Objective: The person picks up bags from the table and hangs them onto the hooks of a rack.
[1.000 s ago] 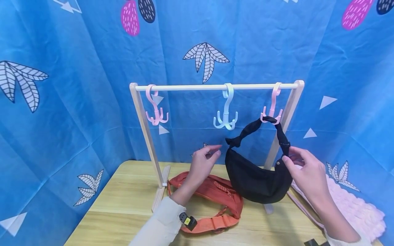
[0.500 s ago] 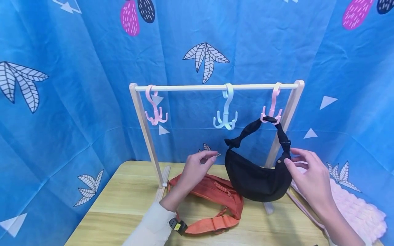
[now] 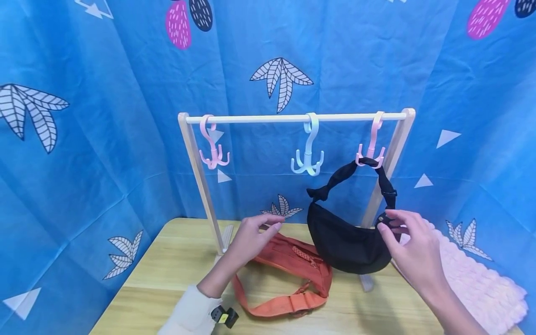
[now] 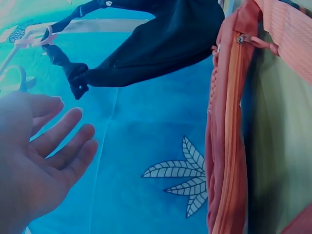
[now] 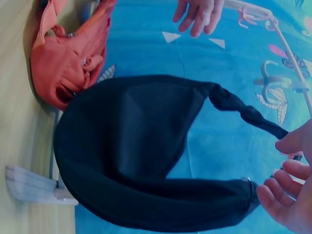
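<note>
A black crescent-shaped shoulder bag (image 3: 349,244) hangs by its knotted strap (image 3: 341,175) from the right pink hook (image 3: 371,149). My right hand (image 3: 412,246) is at the bag's right end, thumb and fingers apart; in the right wrist view the fingertips (image 5: 265,197) lie right at the strap's base. Left of the bag, my left hand (image 3: 251,239) is held in the air with relaxed fingers and nothing in them. The left wrist view shows that hand (image 4: 44,151) apart from the black bag (image 4: 161,48). Below it on the table lies a red-orange waist bag (image 3: 293,260).
A wooden rack (image 3: 259,119) stands on the table (image 3: 155,279). From its bar also hang a left pink hook (image 3: 214,156) and a pale blue hook (image 3: 308,158). At the right lies a pink puffy bag (image 3: 473,279). Blue printed cloth (image 3: 356,56) encloses the table.
My left hand has drawn away to the left and slightly down from the black bag. My right hand has shifted slightly down at its right end. The bag hangs nearly still.
</note>
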Available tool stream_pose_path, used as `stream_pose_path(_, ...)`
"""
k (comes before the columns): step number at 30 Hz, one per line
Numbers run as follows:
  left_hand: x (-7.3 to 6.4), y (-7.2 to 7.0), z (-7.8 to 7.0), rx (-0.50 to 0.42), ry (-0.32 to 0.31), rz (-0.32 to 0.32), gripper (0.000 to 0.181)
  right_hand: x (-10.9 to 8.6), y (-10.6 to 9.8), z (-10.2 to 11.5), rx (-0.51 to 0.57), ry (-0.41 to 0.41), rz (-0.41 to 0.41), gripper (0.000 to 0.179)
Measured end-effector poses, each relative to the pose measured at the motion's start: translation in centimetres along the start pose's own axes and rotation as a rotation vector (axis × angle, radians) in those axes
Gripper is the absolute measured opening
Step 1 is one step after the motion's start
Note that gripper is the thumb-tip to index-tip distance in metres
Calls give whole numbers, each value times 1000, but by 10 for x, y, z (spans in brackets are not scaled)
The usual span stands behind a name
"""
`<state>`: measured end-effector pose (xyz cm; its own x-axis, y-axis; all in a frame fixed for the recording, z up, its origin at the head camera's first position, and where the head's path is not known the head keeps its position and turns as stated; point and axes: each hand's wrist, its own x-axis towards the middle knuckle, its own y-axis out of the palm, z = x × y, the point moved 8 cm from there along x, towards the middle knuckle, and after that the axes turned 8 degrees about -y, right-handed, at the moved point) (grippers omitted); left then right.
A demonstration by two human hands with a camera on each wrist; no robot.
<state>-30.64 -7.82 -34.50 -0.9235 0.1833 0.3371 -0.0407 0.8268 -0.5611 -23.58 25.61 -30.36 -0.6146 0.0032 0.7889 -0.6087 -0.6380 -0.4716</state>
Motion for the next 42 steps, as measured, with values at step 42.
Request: stream_pose_path(42, -57, 30, 42, 314, 26, 422, 38, -77, 121, 53, 184, -264, 492, 31)
